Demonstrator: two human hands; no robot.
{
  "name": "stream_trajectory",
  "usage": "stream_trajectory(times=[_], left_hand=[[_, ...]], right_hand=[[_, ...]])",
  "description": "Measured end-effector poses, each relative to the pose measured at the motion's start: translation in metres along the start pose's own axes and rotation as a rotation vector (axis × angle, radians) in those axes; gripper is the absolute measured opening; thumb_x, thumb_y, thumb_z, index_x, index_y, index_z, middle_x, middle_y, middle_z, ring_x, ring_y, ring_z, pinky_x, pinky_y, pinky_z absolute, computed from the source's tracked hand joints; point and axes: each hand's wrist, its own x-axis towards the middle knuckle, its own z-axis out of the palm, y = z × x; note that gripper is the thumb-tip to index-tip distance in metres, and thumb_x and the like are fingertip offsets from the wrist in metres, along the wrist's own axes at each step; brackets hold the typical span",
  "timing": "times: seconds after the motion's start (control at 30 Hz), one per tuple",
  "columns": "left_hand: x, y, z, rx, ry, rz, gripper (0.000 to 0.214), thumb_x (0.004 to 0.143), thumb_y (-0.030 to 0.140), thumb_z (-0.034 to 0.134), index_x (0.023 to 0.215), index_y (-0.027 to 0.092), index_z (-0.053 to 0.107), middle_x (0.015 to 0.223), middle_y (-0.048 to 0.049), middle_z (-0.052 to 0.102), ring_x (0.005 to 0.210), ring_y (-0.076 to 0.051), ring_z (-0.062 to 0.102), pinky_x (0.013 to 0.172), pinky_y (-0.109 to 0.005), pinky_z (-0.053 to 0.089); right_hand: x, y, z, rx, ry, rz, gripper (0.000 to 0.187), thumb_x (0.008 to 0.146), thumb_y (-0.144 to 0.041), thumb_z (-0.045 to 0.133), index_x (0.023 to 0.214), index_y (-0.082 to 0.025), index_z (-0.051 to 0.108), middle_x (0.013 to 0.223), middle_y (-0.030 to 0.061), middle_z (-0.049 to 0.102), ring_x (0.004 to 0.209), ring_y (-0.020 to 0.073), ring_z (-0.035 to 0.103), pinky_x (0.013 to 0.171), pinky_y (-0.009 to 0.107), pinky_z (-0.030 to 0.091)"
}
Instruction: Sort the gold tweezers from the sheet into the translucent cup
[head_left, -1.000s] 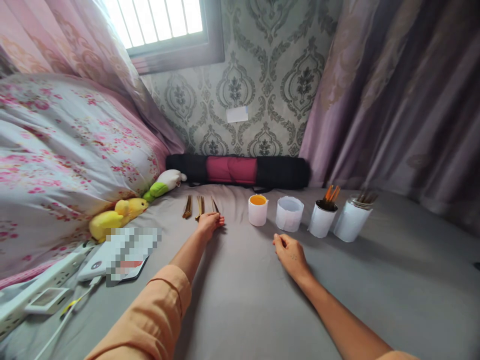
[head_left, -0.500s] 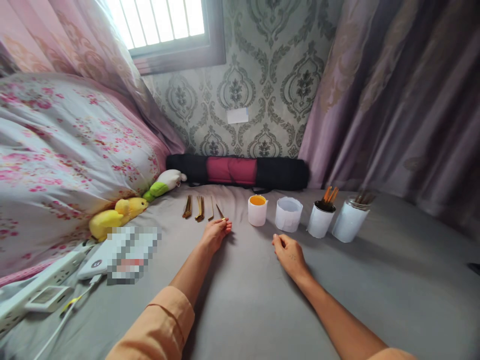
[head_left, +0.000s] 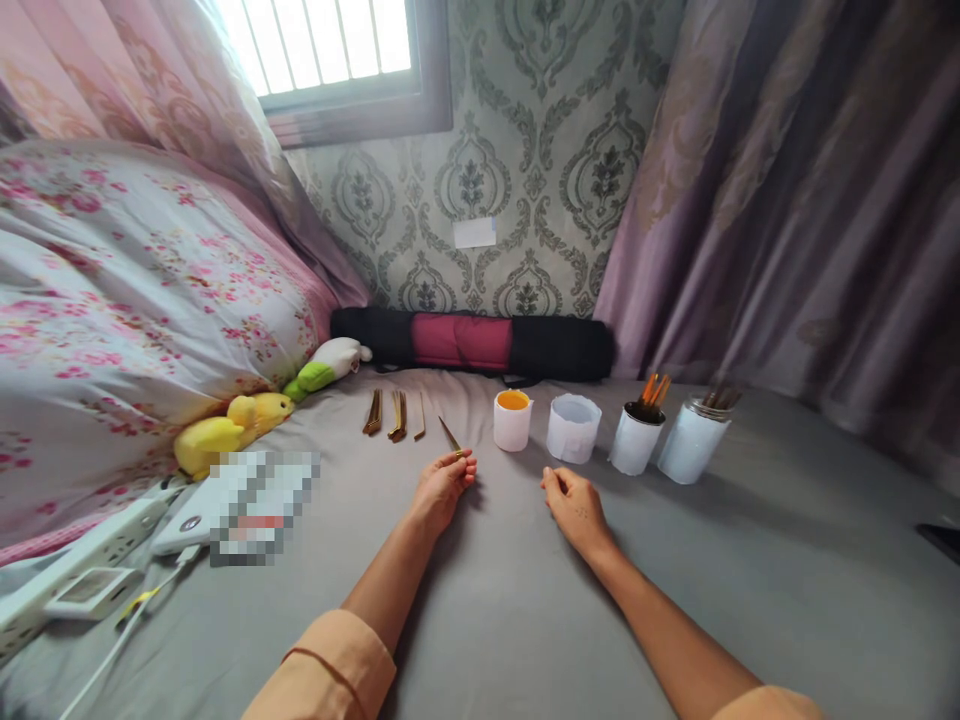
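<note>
Left of the white cup (head_left: 511,430), my left hand (head_left: 445,486) pinches a gold stick (head_left: 450,436) by its near end, perhaps so its tip sticks out. My right hand (head_left: 576,506) curls; I can't tell if it holds anything.

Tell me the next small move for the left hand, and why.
Probably ease the thin, gold-coloured, metallic-looking stick rightward, toward the loosely curled right hand. The left hand grips its near end, no object shows in the right hand, and grey cloth lies between the two.
</note>
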Motion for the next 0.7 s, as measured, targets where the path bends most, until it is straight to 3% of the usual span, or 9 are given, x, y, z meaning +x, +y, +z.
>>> stream_trajectory(times=[0.27,0.7], left_hand=[[-0.022,-0.009,0.007,0.024,-0.032,0.013,0.014,0.071,0.009,0.057,0.085,0.008,0.060,0.073,-0.0078,0.061,0.056,-0.007,0.055,0.052,-0.018,0.045],[-0.053,-0.019,0.013,0.188,-0.058,0.120,0.038,0.064,0.034,0.065,0.093,0.011,0.061,0.075,-0.0060,0.062,0.058,-0.009,0.054,0.051,-0.019,0.042]], right_hand=[[0.000,0.000,-0.001,0.018,0.008,-0.006,0.041,0.080,-0.044,0.034,0.065,-0.015,0.060,0.055,0.0036,0.059,0.048,0.0113,0.047,0.046,0.021,0.031],[-0.003,0.001,0.001,0.087,0.015,-0.002,0.042,0.081,-0.045,0.034,0.067,-0.015,0.059,0.055,0.0026,0.057,0.048,0.0106,0.047,0.045,0.020,0.031]])
